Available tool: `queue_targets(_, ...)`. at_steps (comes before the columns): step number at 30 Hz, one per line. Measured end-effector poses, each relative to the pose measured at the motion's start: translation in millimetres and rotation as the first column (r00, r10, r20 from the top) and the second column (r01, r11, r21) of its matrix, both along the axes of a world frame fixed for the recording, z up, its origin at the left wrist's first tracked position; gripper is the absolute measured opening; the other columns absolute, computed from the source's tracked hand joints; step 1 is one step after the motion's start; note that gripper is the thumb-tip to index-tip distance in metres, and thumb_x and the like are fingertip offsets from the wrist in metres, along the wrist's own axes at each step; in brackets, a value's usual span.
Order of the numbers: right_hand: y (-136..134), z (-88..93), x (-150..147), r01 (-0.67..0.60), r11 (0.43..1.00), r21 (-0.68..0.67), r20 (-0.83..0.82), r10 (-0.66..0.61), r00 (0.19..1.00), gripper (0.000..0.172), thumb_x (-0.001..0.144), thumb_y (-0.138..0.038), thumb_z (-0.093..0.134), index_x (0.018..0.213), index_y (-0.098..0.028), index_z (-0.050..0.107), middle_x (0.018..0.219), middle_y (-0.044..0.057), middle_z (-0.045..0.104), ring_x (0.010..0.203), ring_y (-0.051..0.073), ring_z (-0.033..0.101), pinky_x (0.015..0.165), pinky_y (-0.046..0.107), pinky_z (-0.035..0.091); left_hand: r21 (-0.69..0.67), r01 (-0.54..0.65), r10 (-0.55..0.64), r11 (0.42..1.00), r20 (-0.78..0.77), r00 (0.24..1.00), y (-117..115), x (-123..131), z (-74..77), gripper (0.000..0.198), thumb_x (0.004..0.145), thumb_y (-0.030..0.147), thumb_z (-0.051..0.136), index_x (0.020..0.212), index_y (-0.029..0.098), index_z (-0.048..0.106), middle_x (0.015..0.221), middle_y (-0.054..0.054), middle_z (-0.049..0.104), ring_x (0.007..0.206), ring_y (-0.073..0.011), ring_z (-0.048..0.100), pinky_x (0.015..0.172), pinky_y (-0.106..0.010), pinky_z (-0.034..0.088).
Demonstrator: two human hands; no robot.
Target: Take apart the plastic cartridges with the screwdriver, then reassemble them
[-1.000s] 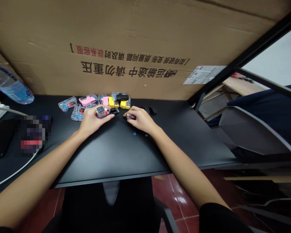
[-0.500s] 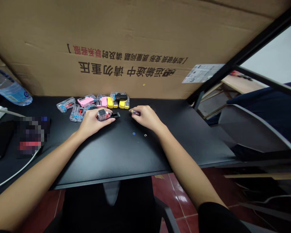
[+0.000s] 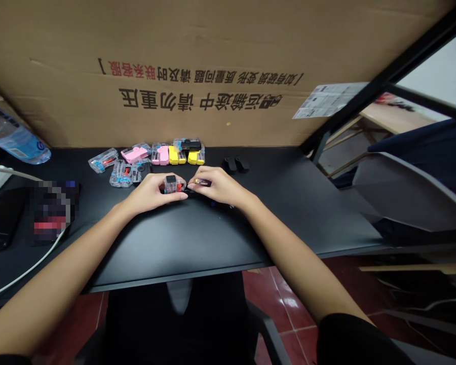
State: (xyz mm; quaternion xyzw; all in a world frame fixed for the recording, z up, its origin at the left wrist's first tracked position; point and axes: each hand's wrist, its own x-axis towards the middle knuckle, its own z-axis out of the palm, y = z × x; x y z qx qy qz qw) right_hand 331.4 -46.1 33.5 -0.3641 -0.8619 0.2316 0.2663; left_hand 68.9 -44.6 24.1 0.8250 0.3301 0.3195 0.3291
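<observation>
My left hand [image 3: 149,192] is closed around a small clear plastic device [image 3: 175,185] with a black square top and a red part inside. Close to its right end, my right hand [image 3: 222,185] pinches a slim dark piece with a yellowish tip [image 3: 201,181], whose kind I cannot make out. The fingertips of both hands nearly meet, and whether the slim piece touches the device cannot be told. Behind the hands lie several similar clear devices, with pink [image 3: 136,154], yellow [image 3: 176,156] and black [image 3: 192,145] parts.
Two black pieces [image 3: 235,163] lie behind my right hand. A tiny blue disc [image 3: 213,204] and a white bit [image 3: 231,206] are in front of it. A water bottle [image 3: 21,139] and white cable [image 3: 57,238] are at left; a cardboard sheet [image 3: 205,45] stands behind.
My right hand has moved left to the device, and my left hand has shifted slightly right with it. The two black pieces behind the right hand now show.
</observation>
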Motion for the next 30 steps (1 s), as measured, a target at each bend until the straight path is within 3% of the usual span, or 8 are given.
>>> queue_targets(6,4,8.9,15,0.054,0.998,0.033,0.027,-0.055,0.998,0.032,0.104,-0.043,0.065,0.089,-0.020,0.080,0.089,0.007,0.071,0.081,0.021,0.066,0.080,0.035,0.051,-0.035,-0.005,0.005,0.999,-0.002,1.000,2,-2,1.1,0.035,0.089,0.052,0.081,0.102,0.020,0.081,0.091,-0.005,0.083,0.077,-0.0227,0.078,0.075,-0.035,0.067)
queue_targets(9,-1,15.7,12,0.188,0.981,0.051,-0.125,-0.180,0.976,0.050,0.108,-0.059,0.056,0.084,-0.021,0.077,0.087,0.006,0.070,0.076,0.019,0.063,0.076,0.034,0.050,-0.001,-0.006,0.006,1.000,-0.017,1.000,2,-2,2.9,0.030,0.089,0.049,0.081,0.098,0.020,0.080,0.085,-0.004,0.081,0.073,-0.0209,0.076,0.070,-0.032,0.064)
queue_targets(12,-9,22.8,5,0.254,0.966,-0.050,-0.355,-0.254,0.900,0.066,0.107,-0.075,0.045,0.083,-0.022,0.077,0.088,0.006,0.071,0.074,0.017,0.065,0.073,0.033,0.052,0.023,-0.007,0.007,1.000,-0.025,1.000,1,-1,2.9,0.027,0.088,0.047,0.083,0.094,0.021,0.079,0.079,-0.002,0.079,0.068,-0.0196,0.073,0.065,-0.031,0.061)
queue_targets(16,-19,27.1,-4,0.237,0.950,-0.202,-0.441,-0.304,0.844,0.079,0.102,-0.086,0.042,0.072,-0.022,0.076,0.058,0.001,0.058,0.054,0.013,0.055,0.056,0.029,0.046,0.023,-0.013,0.013,1.000,-0.026,1.000,1,1,0.6,0.027,0.087,0.047,0.084,0.092,0.021,0.078,0.077,-0.002,0.077,0.066,-0.0199,0.071,0.063,-0.032,0.060)
queue_targets(21,-25,26.8,-15,0.261,0.918,-0.298,-0.445,-0.376,0.813,0.075,0.095,-0.089,0.053,0.066,-0.022,0.072,0.045,-0.003,0.051,0.039,0.010,0.045,0.042,0.026,0.037,0.063,-0.002,0.005,0.998,-0.036,0.999,1,1,-0.7,0.026,0.089,0.046,0.082,0.092,0.021,0.078,0.082,-0.003,0.076,0.068,-0.0195,0.070,0.064,-0.032,0.058)
queue_targets(30,-29,18.5,-31,0.399,0.860,-0.317,-0.487,-0.509,0.710,0.065,0.096,-0.076,0.067,0.061,-0.021,0.069,0.044,-0.002,0.054,0.035,0.010,0.049,0.039,0.025,0.040,0.230,-0.029,0.044,0.973,-0.061,0.997,-2,4,-1.9,0.027,0.092,0.044,0.080,0.084,0.019,0.072,0.074,-0.001,0.067,0.062,-0.0151,0.061,0.060,-0.027,0.050)
